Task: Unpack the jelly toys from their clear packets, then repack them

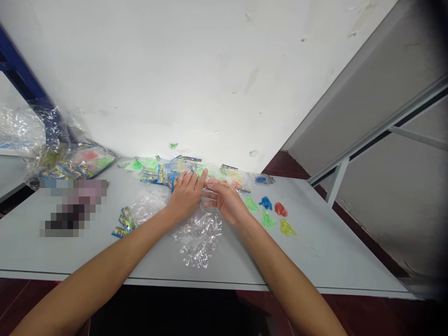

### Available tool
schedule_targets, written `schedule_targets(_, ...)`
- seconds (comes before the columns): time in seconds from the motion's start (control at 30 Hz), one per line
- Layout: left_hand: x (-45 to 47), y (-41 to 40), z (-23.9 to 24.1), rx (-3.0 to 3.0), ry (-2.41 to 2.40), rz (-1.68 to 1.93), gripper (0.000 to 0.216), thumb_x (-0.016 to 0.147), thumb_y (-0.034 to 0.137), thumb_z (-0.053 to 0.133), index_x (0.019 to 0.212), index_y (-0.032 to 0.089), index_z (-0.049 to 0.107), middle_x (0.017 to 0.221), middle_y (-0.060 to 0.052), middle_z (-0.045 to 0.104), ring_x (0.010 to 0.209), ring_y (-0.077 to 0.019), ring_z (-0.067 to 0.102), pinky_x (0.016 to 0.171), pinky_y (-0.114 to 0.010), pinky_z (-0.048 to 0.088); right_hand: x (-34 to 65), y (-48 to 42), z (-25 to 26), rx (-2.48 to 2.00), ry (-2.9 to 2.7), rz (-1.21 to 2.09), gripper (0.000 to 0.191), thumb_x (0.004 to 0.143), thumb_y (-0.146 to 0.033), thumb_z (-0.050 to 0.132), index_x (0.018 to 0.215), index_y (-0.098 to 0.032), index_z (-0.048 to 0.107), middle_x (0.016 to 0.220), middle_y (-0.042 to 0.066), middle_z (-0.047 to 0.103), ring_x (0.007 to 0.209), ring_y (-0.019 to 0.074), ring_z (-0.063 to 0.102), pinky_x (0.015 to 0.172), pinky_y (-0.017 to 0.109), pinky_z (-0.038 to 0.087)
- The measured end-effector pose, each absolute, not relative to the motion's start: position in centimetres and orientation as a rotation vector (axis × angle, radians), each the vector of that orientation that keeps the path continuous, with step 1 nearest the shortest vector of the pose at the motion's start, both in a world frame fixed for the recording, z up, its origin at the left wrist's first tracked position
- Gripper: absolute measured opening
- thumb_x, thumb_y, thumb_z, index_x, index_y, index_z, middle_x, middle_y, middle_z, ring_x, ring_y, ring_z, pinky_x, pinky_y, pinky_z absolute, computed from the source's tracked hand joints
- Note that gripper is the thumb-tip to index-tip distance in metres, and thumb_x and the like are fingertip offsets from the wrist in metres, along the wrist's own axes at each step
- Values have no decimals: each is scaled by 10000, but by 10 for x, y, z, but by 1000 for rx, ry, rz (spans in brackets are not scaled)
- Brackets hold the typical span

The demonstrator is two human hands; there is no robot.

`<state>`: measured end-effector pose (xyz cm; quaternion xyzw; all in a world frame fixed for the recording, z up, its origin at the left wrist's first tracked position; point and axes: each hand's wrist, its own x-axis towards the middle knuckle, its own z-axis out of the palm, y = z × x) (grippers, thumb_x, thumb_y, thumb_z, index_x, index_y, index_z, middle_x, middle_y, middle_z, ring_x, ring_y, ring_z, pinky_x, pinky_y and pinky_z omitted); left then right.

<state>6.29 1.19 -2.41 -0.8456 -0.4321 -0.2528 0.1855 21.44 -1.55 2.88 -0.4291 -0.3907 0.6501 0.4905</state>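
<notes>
Head view: left hand [186, 190] and right hand [227, 198] close together at the clear packets [229, 175]

The left hand is palm down, its fingers partly extended and slightly apart; the right is half open, turned inward, its fingers reaching toward the left one. I cannot tell whether either has hold of anything — the fingertips overlap with shiny plastic.

The packets, some with green contents, lie in a loose row along the back of the grey desk [322, 261], just beyond and around the hands. Bright printed labels [160, 173] lie among them. Nearer the person, crumpled clear plastic [199, 240] spreads below the hands. To its left are another clear plastic heap [149, 205] and more printed strips [126, 220].

Right of the hands lie five loose pieces — two green [268, 219], one blue [266, 202], one red [280, 209] and one yellow [287, 227] — with a small blue packet [264, 179] behind them.

Farther left sits a larger filled bag [89, 161], near a pixelated patch [73, 207]. Behind the desk stands a white wall [210, 70]; at far right is a metal frame [338, 182].
</notes>
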Motion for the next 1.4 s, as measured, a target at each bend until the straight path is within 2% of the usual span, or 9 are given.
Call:
schedule_targets(0.17,58,14,-22,-2389,-1260,-690,656,873,159,414,1511,71,287,1129,-167,598,1139,-310,494,1086,-487,296,218,-17,30,-1127,-1095,1523,216,746,-308,680,929,-195,671,1170,98,681,919,238,714,540,264,578)
schedule_targets(0.3,55,13,-19,-2374,-1300,-687,688,848,149,443,1513,77,283,1056,-157,612,1046,-308,518,1008,-460,357,222,-15,28,-1326,-1337,1224,260,771,-335,662,1000,-213,679,1210,95,660,875,220,714,529,269,574)
schedule_targets(0.37,54,12,-18,-2364,-1320,-691,692,842,153,462,1508,70,292,1030,-156,613,1018,-311,519,973,-443,374,231,-13,31,-1405,-1442,1078,240,799,-336,624,991,-207,685,1133,91,688,816,195,708,531,260,560)
schedule_targets(0.47,51,12,-17,-2351,-1340,-702,685,838,160,475,1492,41,312,1001,-159,614,992,-316,517,950,-436,376,259,-9,40,-1525,-1623,901,204,831,-337,564,871,-192,702,864,63,717,701,164,673,543,250,517)
schedule_targets(0.53,50,12,-17,-2346,-1355,-711,668,842,156,461,1484,35,322,988,-159,618,982,-314,518,942,-434,377,283,-7,45,-1628,-1851,832,161,788,-331,608,796,-205,709,733,30,696,610,144,617,510,242,456)
schedule_targets(0.67,48,13,-17,-2338,-1393,-726,657,851,162,444,1489,71,314,976,-144,625,973,-304,520,919,-428,383,316,-6,45,-1861,-2142,910,21,631,-223,685,646,-217,700,646,-2,661,538,125,535,473,238,359)
schedule_targets(0.83,47,12,-15,-2350,-1421,-754,674,848,181,455,1497,91,292,954,-125,626,964,-299,520,922,-428,380,308,-8,41,-1981,-2169,823,164,559,-121,634,650,-242,694,700,-2,683,542,140,539,476,255,324)
schedule_targets(1.13,47,12,-16,-2358,-1474,-757,655,858,209,455,1479,60,310,972,-128,626,968,-298,507,931,-430,376,296,-14,50,-2000,-2240,847,183,553,-63,543,515,-224,622,597,-3,629,485,121,468,454,263,286)
schedule_targets(1.4,46,13,-17,-2348,-1495,-814,711,842,202,468,1506,67,251,966,-111,620,945,-284,497,934,-421,365,306,-13,51,-1862,-2157,980,85,622,-153,620,592,-218,575,634,-14,631,543,130,524,504,263,355)
